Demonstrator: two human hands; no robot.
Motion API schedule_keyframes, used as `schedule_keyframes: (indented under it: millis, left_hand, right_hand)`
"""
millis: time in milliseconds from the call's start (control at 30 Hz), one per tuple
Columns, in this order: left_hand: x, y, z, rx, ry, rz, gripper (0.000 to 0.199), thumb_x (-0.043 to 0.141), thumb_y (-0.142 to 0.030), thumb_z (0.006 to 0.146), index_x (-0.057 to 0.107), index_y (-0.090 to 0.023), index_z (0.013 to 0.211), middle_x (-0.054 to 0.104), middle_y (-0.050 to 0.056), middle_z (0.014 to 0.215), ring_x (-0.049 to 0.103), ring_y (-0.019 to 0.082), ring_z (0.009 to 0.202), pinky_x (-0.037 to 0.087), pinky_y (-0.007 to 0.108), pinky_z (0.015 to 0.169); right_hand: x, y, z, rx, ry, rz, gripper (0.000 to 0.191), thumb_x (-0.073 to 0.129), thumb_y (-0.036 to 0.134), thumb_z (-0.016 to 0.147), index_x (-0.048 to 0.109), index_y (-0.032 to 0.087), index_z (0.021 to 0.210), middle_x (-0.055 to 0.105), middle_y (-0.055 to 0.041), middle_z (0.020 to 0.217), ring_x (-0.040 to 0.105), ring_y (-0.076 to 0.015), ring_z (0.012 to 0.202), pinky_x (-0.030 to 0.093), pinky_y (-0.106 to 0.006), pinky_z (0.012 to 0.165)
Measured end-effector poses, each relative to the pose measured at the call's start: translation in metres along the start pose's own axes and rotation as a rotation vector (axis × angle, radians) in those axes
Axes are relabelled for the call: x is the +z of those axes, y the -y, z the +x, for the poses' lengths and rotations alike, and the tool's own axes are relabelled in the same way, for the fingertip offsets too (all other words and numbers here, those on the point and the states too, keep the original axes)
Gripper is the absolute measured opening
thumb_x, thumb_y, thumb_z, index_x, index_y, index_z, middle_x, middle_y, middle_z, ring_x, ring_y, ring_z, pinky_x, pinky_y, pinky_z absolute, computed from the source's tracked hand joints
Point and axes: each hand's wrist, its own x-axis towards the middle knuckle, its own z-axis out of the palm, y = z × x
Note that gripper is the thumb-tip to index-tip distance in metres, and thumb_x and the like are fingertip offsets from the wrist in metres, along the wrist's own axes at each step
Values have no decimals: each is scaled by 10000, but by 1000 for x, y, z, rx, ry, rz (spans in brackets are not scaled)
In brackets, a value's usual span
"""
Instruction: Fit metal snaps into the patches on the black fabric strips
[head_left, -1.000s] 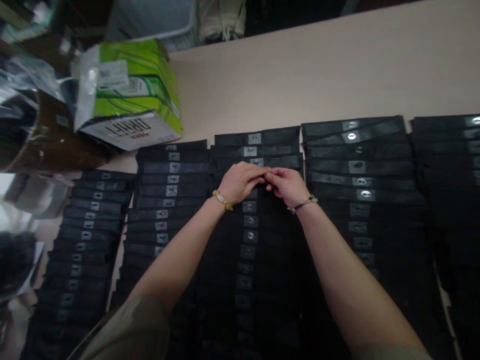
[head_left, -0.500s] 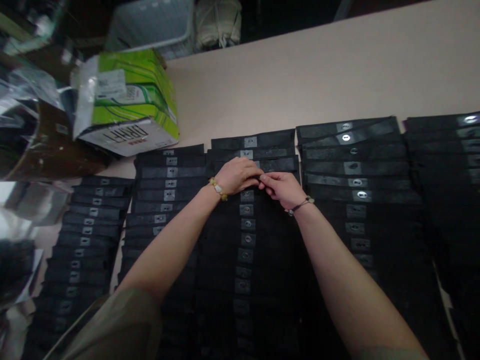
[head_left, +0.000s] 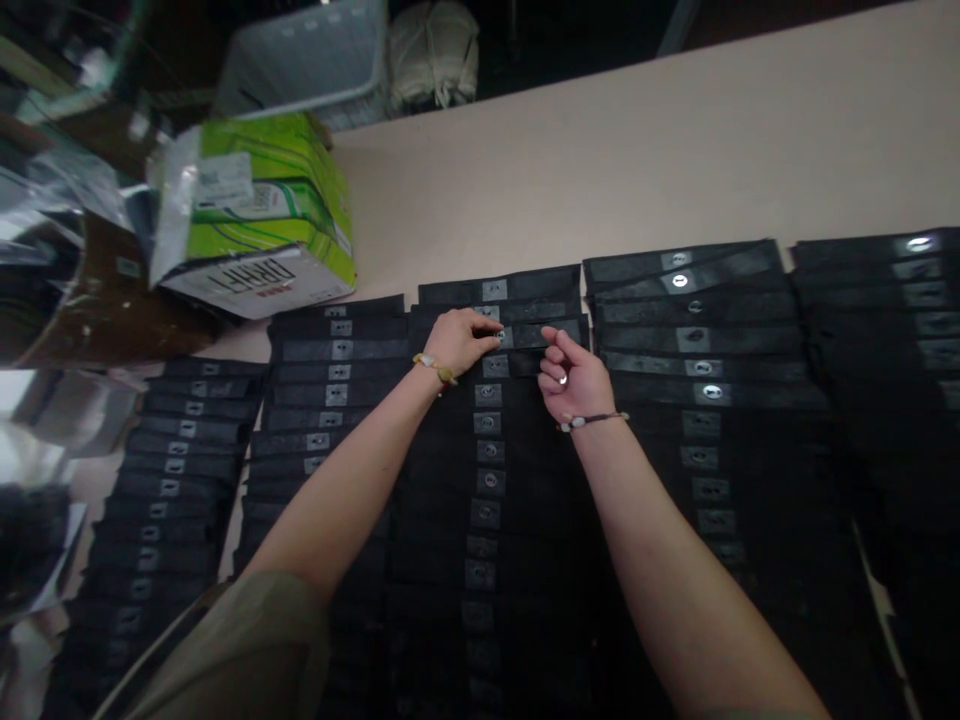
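Black flat pieces with small grey labels lie overlapping in long columns; the middle column (head_left: 450, 430) is under my hands. My left hand (head_left: 463, 340) rests near the top of that column, its thumb and index fingertips apart at the edge of a grey label (head_left: 501, 337). To the right, my right hand (head_left: 574, 372) is just above the same column, fingers curled and the thumb against the index finger. Whatever it pinches, if anything, is too small to make out. A ring shows on this hand, and both wrists wear bracelets.
A green and white carton (head_left: 262, 225) stands at the upper left, beside a brown container (head_left: 112, 290) with clear plastic. Behind the table (head_left: 637, 150) are a grey crate (head_left: 307, 60) and a pale bundle (head_left: 435, 50). More black columns (head_left: 697, 340) lie either side.
My hands were together at the fingertips and have moved apart, the left one slightly left and the right one rightward. A label now shows between them.
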Motion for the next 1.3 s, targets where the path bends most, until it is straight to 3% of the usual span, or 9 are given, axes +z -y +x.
schedule_keyframes:
  millis: [133, 267, 367, 500, 600, 833, 933, 1067, 1300]
  left_hand:
    - [3, -2, -4, 77, -54, 85, 179, 709, -290, 825, 799, -257, 977, 773, 40, 976, 667, 219, 889, 521, 404, 891]
    - [5, 0, -7, 109, -105, 96, 192, 712, -282, 820, 790, -258, 995, 774, 34, 994, 668, 222, 899, 528, 412, 879]
    - [5, 0, -7, 108, -90, 64, 174, 708, -268, 828, 792, -256, 979, 774, 32, 1005, 675, 226, 922, 526, 412, 898]
    - [5, -1, -7, 53, -73, 4, 137, 713, -246, 828, 798, -248, 935, 776, 36, 997, 685, 226, 936, 528, 403, 915]
    - [7, 1, -7, 60, -83, -44, 127, 715, -252, 835, 796, -262, 933, 778, 17, 1001, 690, 210, 947, 527, 396, 936]
    - [9, 2, -12, 36, -123, -68, 195, 717, -246, 840, 774, -263, 1025, 771, 19, 1067, 681, 212, 997, 524, 391, 938]
    - [1, -8, -23, 155, -149, -32, 275, 715, -288, 854, 737, -255, 1127, 753, 33, 1145, 665, 210, 1058, 493, 391, 969]
    - [-5, -22, -38, 336, -94, -17, 303, 673, -394, 900, 712, -261, 1169, 766, 32, 1104, 683, 181, 1002, 490, 340, 906]
    - [-9, -13, -36, 312, -121, 40, 239, 643, -362, 925, 730, -234, 1107, 779, 35, 1049, 698, 178, 927, 510, 323, 861]
  right_hand:
    - [-7, 7, -7, -71, -15, -141, 226, 700, 400, 783, 645, 199, 870, 407, 74, 569, 276, -54, 423, 175, -196, 365]
    - [-22, 10, -14, -246, -100, -623, 277, 728, 419, 739, 722, 177, 875, 553, 25, 604, 441, -99, 502, 304, -228, 446]
    - [-30, 8, -16, -405, -116, -1059, 214, 738, 362, 751, 767, 186, 870, 689, -33, 710, 596, -171, 661, 451, -285, 621]
    - [-29, 3, -15, -454, -86, -1507, 163, 705, 329, 820, 786, 234, 926, 751, -68, 903, 659, -215, 808, 481, -326, 755]
    - [-24, 1, -15, -454, -95, -1631, 169, 660, 318, 865, 778, 240, 957, 749, -76, 975, 664, -227, 861, 474, -338, 773]
    - [-19, 9, -17, -371, -130, -1456, 97, 715, 307, 785, 706, 217, 753, 657, -14, 692, 571, -158, 646, 414, -284, 632]
    - [-15, 13, -18, -273, -64, -1090, 196, 725, 370, 755, 652, 191, 725, 559, 23, 602, 449, -102, 516, 342, -249, 509]
    - [-4, 13, -12, 26, 100, -632, 363, 808, 457, 641, 582, 190, 737, 355, 99, 507, 239, -48, 421, 159, -208, 396]
    - [20, 8, 10, 167, 239, -409, 305, 819, 336, 670, 580, 164, 751, 345, 102, 523, 218, -29, 411, 107, -173, 371]
